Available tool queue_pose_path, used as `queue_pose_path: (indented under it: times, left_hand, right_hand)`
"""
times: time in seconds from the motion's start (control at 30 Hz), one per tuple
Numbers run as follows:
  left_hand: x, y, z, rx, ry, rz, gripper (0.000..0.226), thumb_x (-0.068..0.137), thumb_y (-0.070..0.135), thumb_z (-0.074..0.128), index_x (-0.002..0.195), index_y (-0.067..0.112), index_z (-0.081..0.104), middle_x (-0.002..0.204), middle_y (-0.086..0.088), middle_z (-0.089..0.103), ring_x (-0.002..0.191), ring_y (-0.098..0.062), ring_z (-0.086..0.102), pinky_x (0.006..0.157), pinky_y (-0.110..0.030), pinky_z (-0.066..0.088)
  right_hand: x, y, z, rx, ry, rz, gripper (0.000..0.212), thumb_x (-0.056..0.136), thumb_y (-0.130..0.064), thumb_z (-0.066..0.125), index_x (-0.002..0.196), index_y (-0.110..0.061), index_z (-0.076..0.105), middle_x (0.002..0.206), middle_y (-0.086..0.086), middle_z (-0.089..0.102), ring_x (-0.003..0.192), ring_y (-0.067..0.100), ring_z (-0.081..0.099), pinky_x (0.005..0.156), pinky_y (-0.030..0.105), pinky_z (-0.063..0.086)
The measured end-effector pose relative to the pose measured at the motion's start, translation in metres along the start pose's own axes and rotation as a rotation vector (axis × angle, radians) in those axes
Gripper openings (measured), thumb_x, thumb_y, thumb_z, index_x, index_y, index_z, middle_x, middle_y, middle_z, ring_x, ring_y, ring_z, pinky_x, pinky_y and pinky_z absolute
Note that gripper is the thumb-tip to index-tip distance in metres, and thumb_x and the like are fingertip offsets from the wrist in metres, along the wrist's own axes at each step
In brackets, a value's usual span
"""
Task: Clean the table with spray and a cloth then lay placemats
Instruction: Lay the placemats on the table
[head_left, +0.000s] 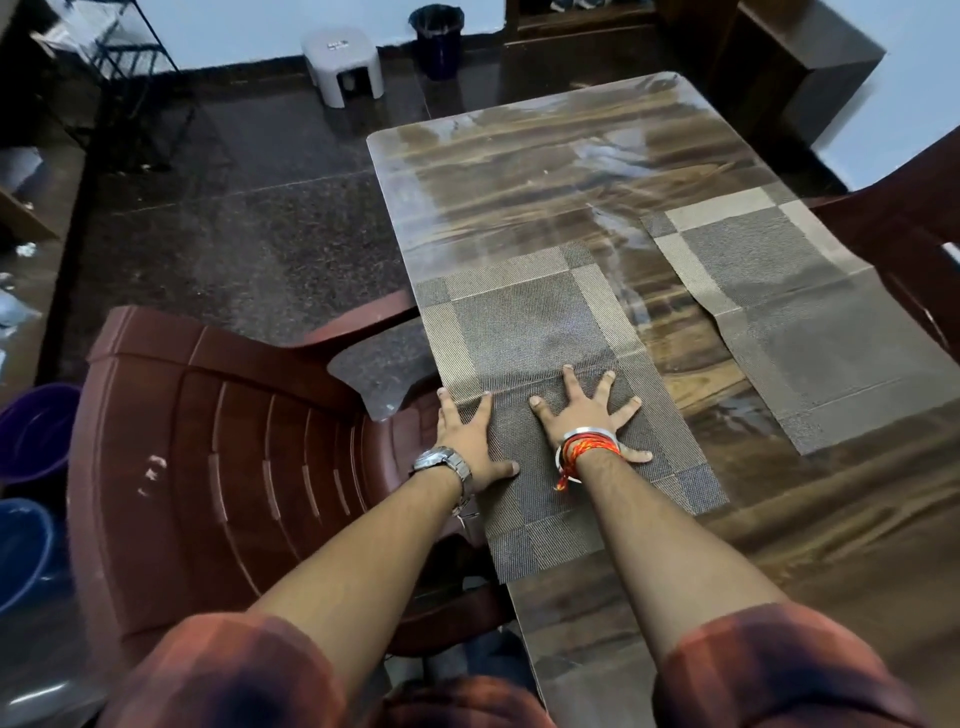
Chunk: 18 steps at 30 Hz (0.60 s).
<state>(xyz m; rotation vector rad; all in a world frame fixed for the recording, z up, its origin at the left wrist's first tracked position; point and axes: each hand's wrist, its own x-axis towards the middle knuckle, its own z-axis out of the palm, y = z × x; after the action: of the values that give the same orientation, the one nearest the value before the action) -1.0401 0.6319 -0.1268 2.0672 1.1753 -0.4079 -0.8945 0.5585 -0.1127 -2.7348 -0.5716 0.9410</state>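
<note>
Now both hands flat, fingers spread: left hand (470, 439), right hand (589, 415) on near placemat (524, 322); second placemat (769, 291) right of it; maroon chair (218, 415) left; dark bin (437, 39) beyond table (519, 171), contents unclear.

Two grey-tan woven placemats lie flat: near placemat (540, 332) creased, far placemat (779, 291) possibly overhanging the table (519, 156)

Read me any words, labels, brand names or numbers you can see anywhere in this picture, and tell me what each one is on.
Nothing here is legible.
White stool: a small dark label on its top, too blurred to read.
Wristwatch on the left hand: dial turned away, no text visible.
Placemats, table, chair and bin: no writing visible.
</note>
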Motion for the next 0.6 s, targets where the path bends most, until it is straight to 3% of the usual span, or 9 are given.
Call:
queue_pose_path:
  times: [0.13,0.6]
  left_hand:
    - [0.001,-0.004,0.002,0.047,-0.023,-0.014,0.123,0.069,0.061,0.081,0.157,0.043,-0.003,0.156,-0.017,-0.038,0.151,-0.043,-0.006,0.123,-0.047,0.016]
    - [0.01,0.004,-0.008,0.043,-0.039,-0.105,0.131,0.063,0.059,0.087,0.155,0.049,-0.005,0.16,-0.007,-0.034,0.152,-0.04,0.0,0.12,-0.053,0.024]
  right_hand:
    - [0.001,0.0,0.001,-0.018,-0.005,0.003,0.073,0.077,-0.079,0.045,0.138,-0.064,0.006,0.156,-0.013,-0.022,0.141,0.037,-0.024,0.085,0.087,0.002]
    - [0.013,-0.006,-0.003,-0.05,-0.01,-0.016,0.073,0.077,-0.081,0.041,0.137,-0.065,0.003,0.156,-0.014,-0.023,0.141,0.037,-0.024,0.084,0.087,0.001]
